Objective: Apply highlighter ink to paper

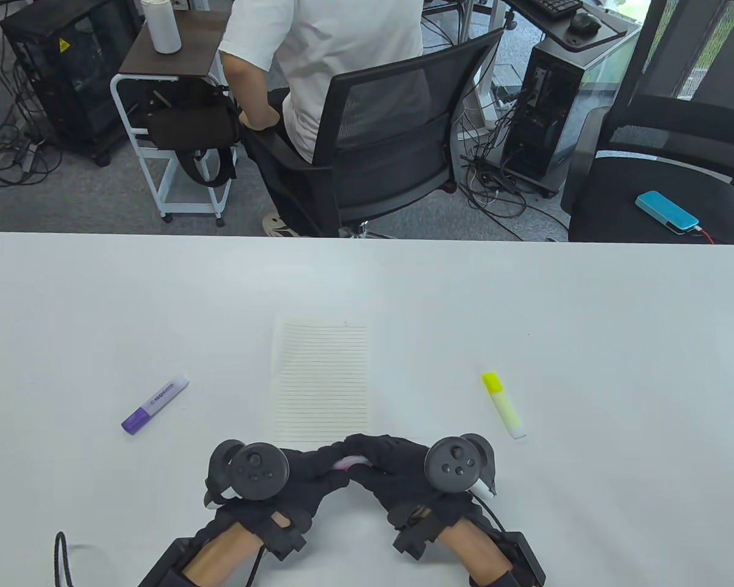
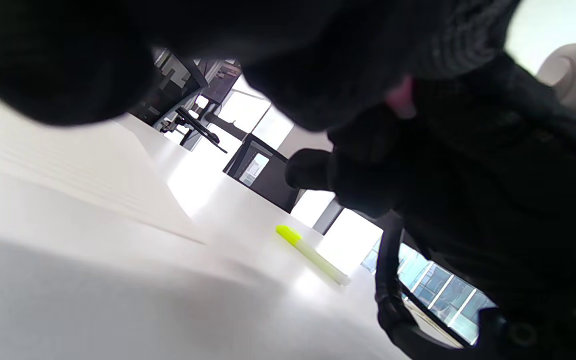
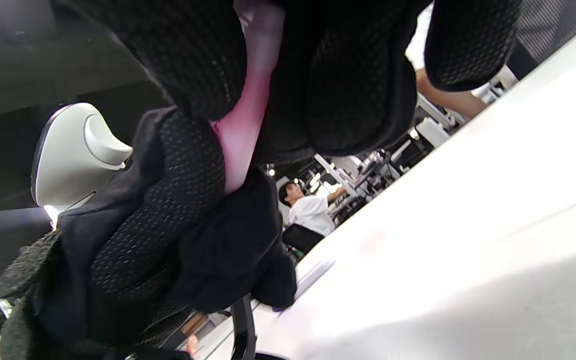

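- We are bringing both hands together just below the near edge of the lined paper (image 1: 321, 380), which is lying flat on the white surface (image 1: 587, 318).
- Our left hand (image 1: 293, 483) and right hand (image 1: 397, 468) are both gripping one pink highlighter (image 1: 350, 463); only a short pink stretch is showing between the gloved fingers in the table view.
- In the right wrist view, the pink highlighter (image 3: 245, 125) is sitting pinched between the black fingers (image 3: 168, 190) of both gloves; in the left wrist view just a sliver of pink (image 2: 402, 100) is peeking out.
- We cannot tell whether its cap is on or off.
- A purple highlighter (image 1: 155, 405) is lying well to the left of the paper, capped end pointing toward us.
- A yellow highlighter (image 1: 503, 405) is lying well to the right of the paper, and is also showing in the left wrist view (image 2: 313, 255).
- Beyond the paper, past the surface's far edge, a person in a white shirt (image 1: 324, 55) is sitting in a black office chair (image 1: 397, 147).
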